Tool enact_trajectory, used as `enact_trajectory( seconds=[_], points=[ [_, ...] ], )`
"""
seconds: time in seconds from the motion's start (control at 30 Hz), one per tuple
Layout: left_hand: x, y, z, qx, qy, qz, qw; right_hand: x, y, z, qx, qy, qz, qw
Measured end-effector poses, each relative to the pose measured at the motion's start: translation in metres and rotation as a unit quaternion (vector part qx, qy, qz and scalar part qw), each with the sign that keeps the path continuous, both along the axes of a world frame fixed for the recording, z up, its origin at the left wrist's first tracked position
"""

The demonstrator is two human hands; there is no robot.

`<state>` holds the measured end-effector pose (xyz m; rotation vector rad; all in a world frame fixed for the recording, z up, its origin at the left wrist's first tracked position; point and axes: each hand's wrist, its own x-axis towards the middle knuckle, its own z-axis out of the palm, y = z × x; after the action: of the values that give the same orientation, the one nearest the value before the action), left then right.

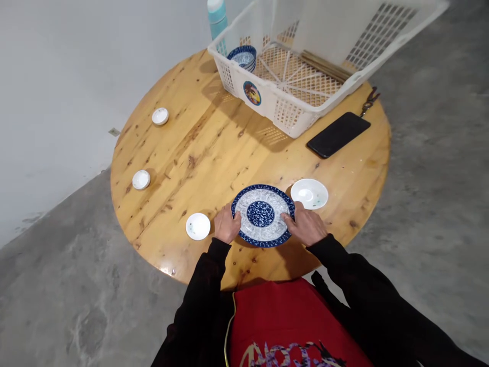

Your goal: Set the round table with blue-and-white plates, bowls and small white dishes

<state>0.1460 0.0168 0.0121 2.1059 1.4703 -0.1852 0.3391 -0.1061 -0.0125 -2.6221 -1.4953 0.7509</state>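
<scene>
View from a person's head, looking down on a round wooden table that stands on a concrete floor. A blue-and-white patterned plate sits at the table's near edge, directly in front of the person, and every other place here is given from it.

Well beyond the plate and a little to the right is a large white plastic basket. It holds stacked blue bowls in its left corner and a bundle of chopsticks along its floor. A teal bottle stands behind it. Below the plate, nearest the viewer, a red apron shows between black sleeves.

The left hand is curled closed on the plate's left rim. The right hand clasps the right rim, with its fingers folded over the edge. Gripping opposite sides likely keeps the plate level and centred, though it is not clear whether it rests on the wood or is just raised.

A black phone lies face down beyond the plate to the right, probably set apart from the crockery. A white saucer lies just beside the plate's upper right. Three small white dishes curve away to the left — one just beside the left hand, one further left, and one far beyond.
</scene>
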Motion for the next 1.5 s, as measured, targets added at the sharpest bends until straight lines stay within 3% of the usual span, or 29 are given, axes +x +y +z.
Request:
enact_trajectory(
  seconds=[0.23,0.5,0.97,1.27,1.4,1.5],
  points=[
    [0.003,0.001,0.001,-0.004,0.044,-0.011,0.999,-0.001,0.006,0.016,-0.078,-0.022,0.022,0.996],
    [0.006,-0.001,-0.002,0.012,0.044,-0.011,0.999,0.003,0.006,0.013,-0.081,-0.029,0.029,0.996],
    [-0.002,0.002,-0.008,0.015,0.031,0.001,0.999,-0.001,0.020,0.025,-0.097,-0.014,0.040,0.994],
    [-0.009,0.004,-0.020,0.049,-0.005,0.007,0.999,0.000,0.011,-0.004,-0.016,-0.031,0.030,0.999],
    [-0.014,0.003,-0.028,0.043,-0.050,0.039,0.997,-0.003,-0.006,-0.026,0.067,0.025,-0.023,0.997],
    [-0.017,0.005,-0.040,-0.015,-0.143,0.054,0.988,-0.009,-0.014,-0.043,0.132,0.115,-0.081,0.981]
  ],
)
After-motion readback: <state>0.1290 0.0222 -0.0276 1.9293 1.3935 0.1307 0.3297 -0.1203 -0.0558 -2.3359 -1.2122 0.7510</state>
